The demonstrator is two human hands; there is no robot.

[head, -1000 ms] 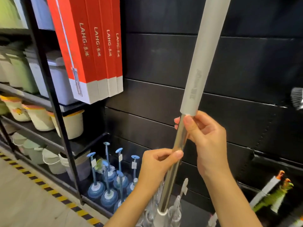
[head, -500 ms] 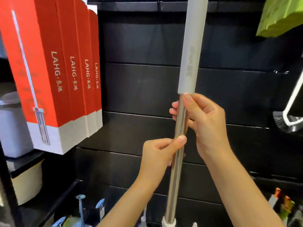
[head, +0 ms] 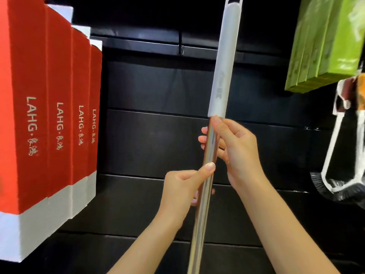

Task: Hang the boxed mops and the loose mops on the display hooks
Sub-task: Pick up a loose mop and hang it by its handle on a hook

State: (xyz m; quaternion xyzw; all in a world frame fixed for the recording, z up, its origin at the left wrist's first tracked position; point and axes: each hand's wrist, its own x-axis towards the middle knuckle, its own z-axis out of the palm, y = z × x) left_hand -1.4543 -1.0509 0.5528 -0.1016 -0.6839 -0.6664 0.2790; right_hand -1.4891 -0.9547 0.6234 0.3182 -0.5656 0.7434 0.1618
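Black slatted wall panels point(head: 158, 139) fill the background of a shop display. Both hands grasp a loose mop point(head: 209, 151) by its shiny metal pole, which stands nearly upright and leans slightly to the right toward the top. The right hand point(head: 235, 151) wraps round the pole just under the grey grip sleeve point(head: 225, 62), with its thumb lying along the front and touching the sleeve's lower edge. The left hand point(head: 183, 186) holds the pole lower down, thumb pressed against the metal and fingers curled behind it. The two hands sit close together but do not touch. The top of the grip reaches the upper edge of the view, above a dark rail with a small hook point(head: 180, 50) just to its left. Four red boxes point(head: 59, 119) printed LAHG hang in a row at the left. Green boxes point(head: 324, 42) hang at the upper right, and a white-framed brush point(head: 335, 180) hangs below them.
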